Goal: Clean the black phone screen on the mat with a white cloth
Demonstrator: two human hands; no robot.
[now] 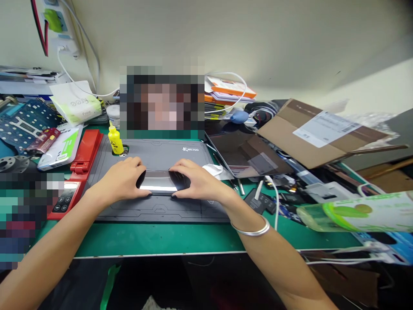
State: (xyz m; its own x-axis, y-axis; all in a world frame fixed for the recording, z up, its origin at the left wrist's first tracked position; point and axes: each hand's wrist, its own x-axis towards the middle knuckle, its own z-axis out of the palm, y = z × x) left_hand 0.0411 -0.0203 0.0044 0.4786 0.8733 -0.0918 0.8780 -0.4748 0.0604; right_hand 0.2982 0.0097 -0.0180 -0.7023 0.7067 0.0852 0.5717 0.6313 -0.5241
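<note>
A glossy black smartphone lies flat on a dark grey WKTOO repair mat, its screen reflecting light. My left hand grips its left end and my right hand grips its right end, with fingers curved over the edges. The hands hide both ends of the phone. A yellow glue bottle stands upright in a recess at the mat's far edge, beyond my left hand.
A red plastic phone clamp lies left of the grey mat, and a dark tablet lies to its right. Cables and small tools cover the green bench mat. A cardboard box rests on the tablet's far side, and a green-labelled bottle is nearer.
</note>
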